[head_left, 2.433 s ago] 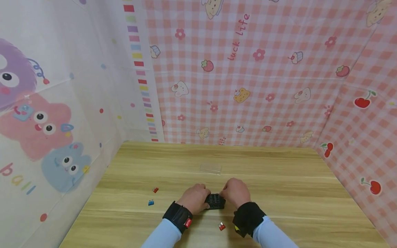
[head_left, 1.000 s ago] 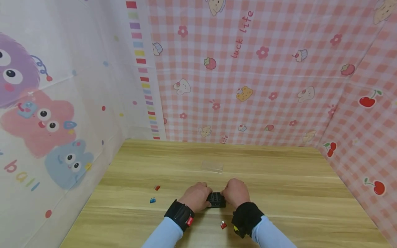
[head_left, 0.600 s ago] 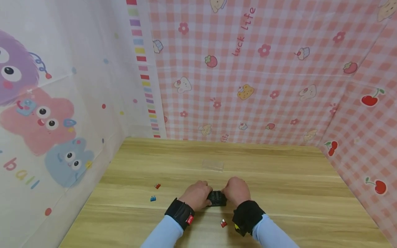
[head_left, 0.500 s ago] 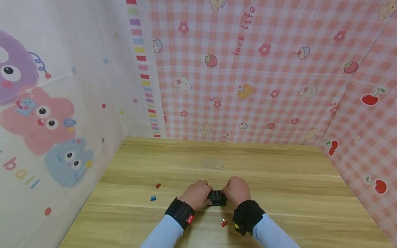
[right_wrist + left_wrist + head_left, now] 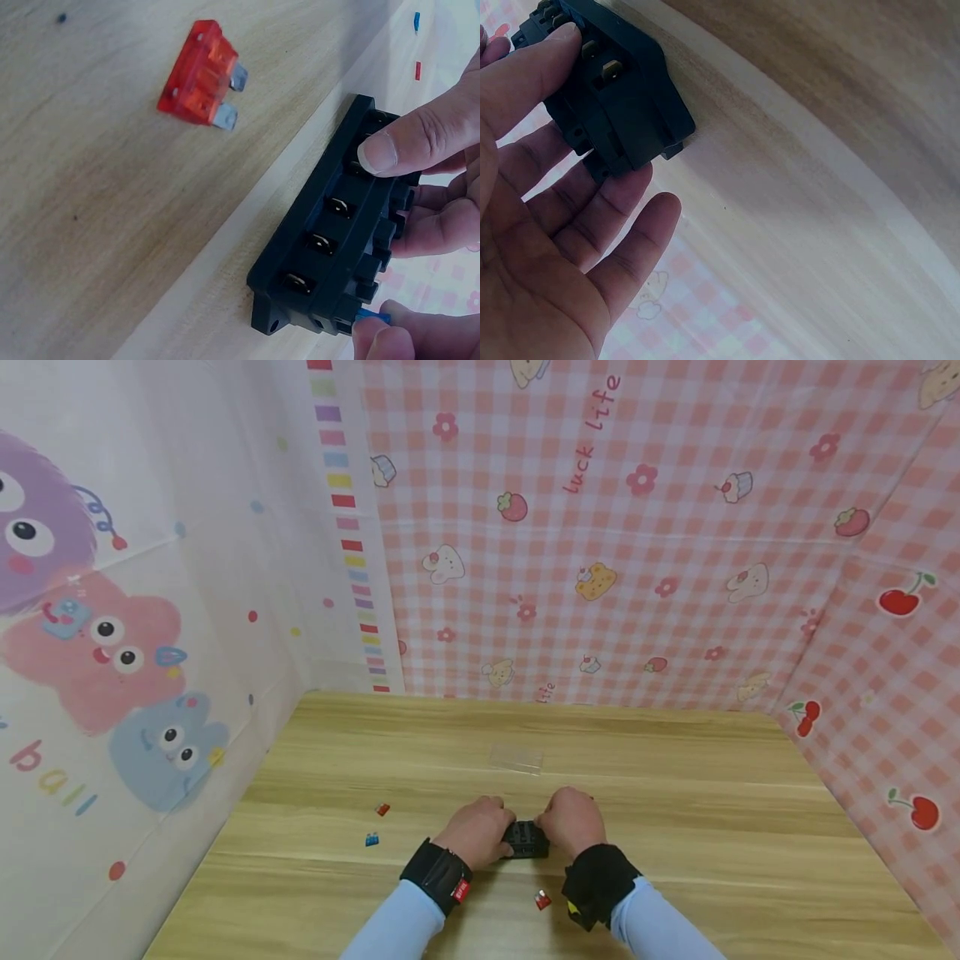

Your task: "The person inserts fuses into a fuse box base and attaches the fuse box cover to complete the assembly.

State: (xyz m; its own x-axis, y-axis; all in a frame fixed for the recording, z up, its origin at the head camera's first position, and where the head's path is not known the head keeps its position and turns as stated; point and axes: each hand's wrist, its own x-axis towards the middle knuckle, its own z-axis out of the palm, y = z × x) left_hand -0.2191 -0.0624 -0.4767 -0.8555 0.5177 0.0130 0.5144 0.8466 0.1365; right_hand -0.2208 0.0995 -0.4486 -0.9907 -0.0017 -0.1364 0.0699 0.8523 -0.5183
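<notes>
A black blade-fuse box (image 5: 527, 841) with metal terminals rests on the wooden table between the two hands. The left hand (image 5: 474, 833) grips its left end, thumb on the terminal side and fingers on the far side, as the left wrist view shows with the fuse box (image 5: 622, 97) close up. At the opposite end, the right hand (image 5: 576, 822) pinches a small blue blade fuse (image 5: 373, 316) against the box's edge. How far that fuse sits in its slot is hidden by the fingertips. A red blade fuse (image 5: 542, 900) lies in front of the box.
Another red fuse (image 5: 382, 809) and a blue fuse (image 5: 372, 839) lie on the table, left of the left hand. Behind the hands is a flat clear plastic cover (image 5: 516, 759). Patterned cloth (image 5: 600, 527) hangs around the table's back and sides.
The head view has shifted slightly. Both hands keep their places at the fuse box, with barely visible movement of the right hand. The loose fuses stay where they were.
</notes>
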